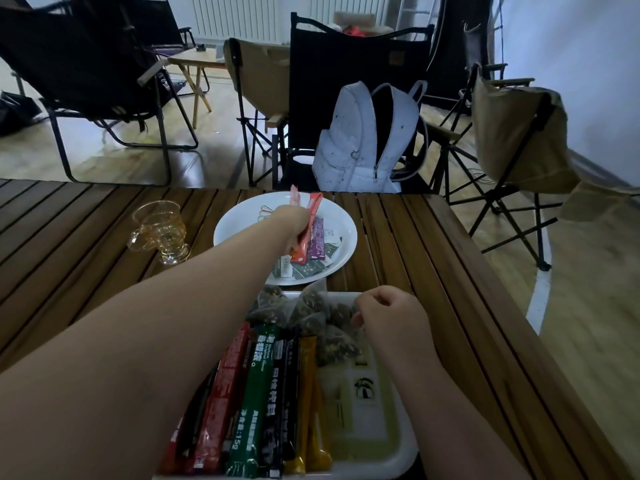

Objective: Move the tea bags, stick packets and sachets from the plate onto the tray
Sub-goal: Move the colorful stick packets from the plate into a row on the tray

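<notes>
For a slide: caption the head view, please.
Left hand grips orange stick packets over the plate; right hand pinches a tea bag in the tray.

A white round plate [239, 220] near the tabletop's far edge holds a purple stick packet [319, 243] and green sachets [310, 271]; two orange stick packets [312, 211] rise tilted above it. The white tray [408, 452] at the near edge carries mesh tea bags [308, 311] and a row of stick packets [254, 403].

Slatted wood table [433, 258] (matt); glossy white plate [341, 221]; amber glass cup [160, 230]; glossy foil stick packets [254, 403].
</notes>
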